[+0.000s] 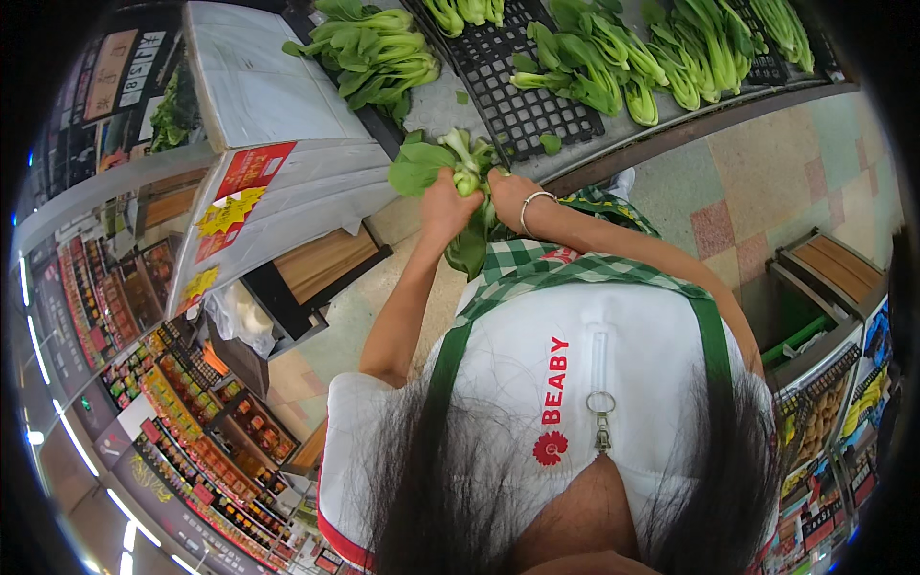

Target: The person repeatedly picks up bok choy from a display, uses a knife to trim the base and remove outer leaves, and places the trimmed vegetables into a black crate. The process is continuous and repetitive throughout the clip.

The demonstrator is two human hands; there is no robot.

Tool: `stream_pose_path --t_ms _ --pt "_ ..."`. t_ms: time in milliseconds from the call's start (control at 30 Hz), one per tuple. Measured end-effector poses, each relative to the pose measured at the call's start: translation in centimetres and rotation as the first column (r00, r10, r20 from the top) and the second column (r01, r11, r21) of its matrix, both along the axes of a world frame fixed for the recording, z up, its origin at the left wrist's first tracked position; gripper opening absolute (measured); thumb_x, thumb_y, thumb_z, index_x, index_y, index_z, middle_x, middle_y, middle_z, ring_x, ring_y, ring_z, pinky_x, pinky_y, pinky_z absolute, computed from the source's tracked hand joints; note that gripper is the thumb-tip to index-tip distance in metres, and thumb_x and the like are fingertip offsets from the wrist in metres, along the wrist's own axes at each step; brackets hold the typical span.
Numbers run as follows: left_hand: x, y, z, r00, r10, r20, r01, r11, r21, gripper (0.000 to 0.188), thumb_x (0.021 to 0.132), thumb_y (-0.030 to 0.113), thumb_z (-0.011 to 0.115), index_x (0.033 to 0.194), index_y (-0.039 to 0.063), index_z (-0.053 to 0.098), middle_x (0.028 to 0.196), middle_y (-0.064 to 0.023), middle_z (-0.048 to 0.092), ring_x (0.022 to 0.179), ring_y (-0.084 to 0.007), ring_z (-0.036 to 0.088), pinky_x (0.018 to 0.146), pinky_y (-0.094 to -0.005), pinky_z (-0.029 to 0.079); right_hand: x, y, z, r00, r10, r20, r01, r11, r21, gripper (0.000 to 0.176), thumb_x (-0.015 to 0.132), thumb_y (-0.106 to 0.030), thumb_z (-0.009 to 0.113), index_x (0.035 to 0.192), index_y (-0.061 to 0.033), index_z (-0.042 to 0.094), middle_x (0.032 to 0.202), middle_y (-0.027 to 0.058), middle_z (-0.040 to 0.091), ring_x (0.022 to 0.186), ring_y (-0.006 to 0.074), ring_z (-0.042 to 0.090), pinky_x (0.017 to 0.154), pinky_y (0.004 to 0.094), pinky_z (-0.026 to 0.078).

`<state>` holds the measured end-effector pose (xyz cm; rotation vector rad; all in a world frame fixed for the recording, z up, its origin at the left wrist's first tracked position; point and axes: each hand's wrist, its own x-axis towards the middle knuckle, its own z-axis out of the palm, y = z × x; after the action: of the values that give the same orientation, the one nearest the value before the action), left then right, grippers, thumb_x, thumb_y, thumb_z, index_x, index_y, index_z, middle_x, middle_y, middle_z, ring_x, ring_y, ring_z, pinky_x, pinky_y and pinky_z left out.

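My left hand [447,205] grips a head of bok choy [466,172], whose pale stalks stick up between my hands. One broad leaf spreads to the left and a darker leaf hangs below. My right hand [512,200], with a bangle at its wrist, is closed on the right side of the same vegetable; its fingertips are partly hidden. Beyond my hands, a pile of bok choy [388,61] lies at the upper left of the display. More bunches [596,65] rest on and beside a black plastic grid [517,86], where a loose leaf [551,144] also lies.
A white panelled partition [280,79] with red and yellow signs stands to the left. The display's dark front edge [647,144] runs just beyond my right forearm. A wood-topped stand [323,266] is at the lower left, and another wood-topped unit [826,269] is at the right.
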<state>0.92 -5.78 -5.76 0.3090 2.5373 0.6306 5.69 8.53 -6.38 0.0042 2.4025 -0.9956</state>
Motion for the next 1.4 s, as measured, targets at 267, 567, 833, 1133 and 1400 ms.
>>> stream_pose_path --t_ms 267,567,833,1133,1400 --pt "-1.6 -1.7 2.0 0.921 -0.096 -0.377 0.165 0.974 0.156 0.052 0.060 0.024 0.074 0.104 0.004 0.053 0.098 -0.0114 0.055 0.088 -0.0284 0.054 0.080 -0.0352 0.044 -1.0 0.5 -3.4 0.987 0.157 0.017 -0.158 0.987 0.007 0.028 0.083 -0.022 0.048 0.084 0.0038 0.059 0.083 0.0264 0.060 0.082 0.0402 0.058 0.072 0.0459 0.047" --pt "-6.4 -5.0 9.6 0.851 -0.086 0.517 -0.523 -0.072 0.849 0.048 0.068 0.018 0.061 0.111 0.000 0.050 0.110 -0.0161 0.051 0.110 -0.0311 0.046 0.102 -0.0431 0.032 1.2 4.5 -0.4 0.992 -0.051 -0.113 0.026 0.976 -0.214 0.027 0.087 -0.023 0.048 0.082 0.0022 0.057 0.079 0.0225 0.059 0.075 0.0397 0.056 0.069 0.0473 0.043" --pt "-8.2 -3.4 6.7 0.790 -0.217 0.574 -0.614 -0.262 0.745 0.039 0.073 0.024 0.051 0.103 -0.002 0.051 0.105 -0.0140 0.050 0.104 -0.0287 0.047 0.102 -0.0478 0.033 3.4 7.6 0.8 0.961 -0.240 -0.139 0.197 0.943 -0.267 0.027 0.088 -0.023 0.048 0.080 0.0023 0.054 0.068 0.0217 0.055 0.065 0.0400 0.053 0.061 0.0464 0.041" --pt "-12.6 -0.5 9.4 0.844 -0.265 0.466 -0.521 -0.201 0.830 0.043 0.068 0.026 0.047 0.103 0.002 0.048 0.096 -0.0113 0.048 0.093 -0.0280 0.045 0.096 -0.0506 0.035 4.6 10.1 1.4 0.907 -0.403 -0.119 0.336 0.865 -0.372 0.026 0.087 -0.022 0.051 0.079 0.0019 0.054 0.066 0.0205 0.055 0.061 0.0387 0.052 0.056 0.0440 0.040" --pt "-12.3 3.6 10.7 0.842 -0.422 0.338 -0.455 -0.217 0.864 0.041 0.062 0.027 0.052 0.096 0.005 0.049 0.089 -0.0089 0.045 0.089 -0.0261 0.043 0.092 -0.0493 0.035 1.2 10.1 3.6 0.731 -0.678 -0.072 0.459 0.567 -0.685 0.035 0.084 -0.035 0.058 0.086 -0.0003 0.063 0.057 0.0046 0.053 0.051 0.0123 0.048 0.048 0.0279 0.036"
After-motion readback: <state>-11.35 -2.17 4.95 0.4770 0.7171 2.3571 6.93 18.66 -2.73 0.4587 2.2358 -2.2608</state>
